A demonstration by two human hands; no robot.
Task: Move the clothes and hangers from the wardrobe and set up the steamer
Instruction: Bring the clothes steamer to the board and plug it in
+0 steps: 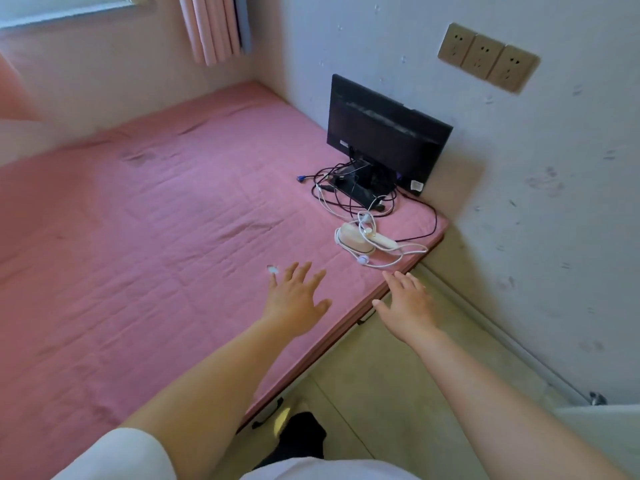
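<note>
A pink mattress (pixel 145 220) fills most of the view, spread out ahead of and to the left of both sets of fingers, its quilted cover creased in a grid. Its near edge runs diagonally under the hands, with pale floor tiles (pixel 398 393) below and to the right of them. A marked white wall (pixel 519 202) rises beyond the right fingers, carrying three beige wall sockets (pixel 488 57) in a row high up. Pink curtains (pixel 214 27) hang far beyond the left fingers, at the top of the view.

A black monitor (pixel 384 140) stands on the mattress corner well ahead of the fingers, leaning close to the wall, with a tangle of black cables (pixel 346 188) at its foot. Nearer, just beyond the right fingertips, lies the white handheld steamer (pixel 353 239), on its side on the mattress with a white power strip (pixel 382 239) touching it and a white cord (pixel 391 258) looping round both.

The left hand (pixel 298 299) hovers over the mattress edge, palm down, its fingers (pixel 304 271) spread apart and holding nothing; a small white blurred thing shows at the tip of the outermost finger, too unclear to name. The right hand (pixel 405 306) reaches toward the steamer, fingers apart and empty, not touching it. A dark sock or shoe (pixel 304 434) shows on the floor below the arms.
</note>
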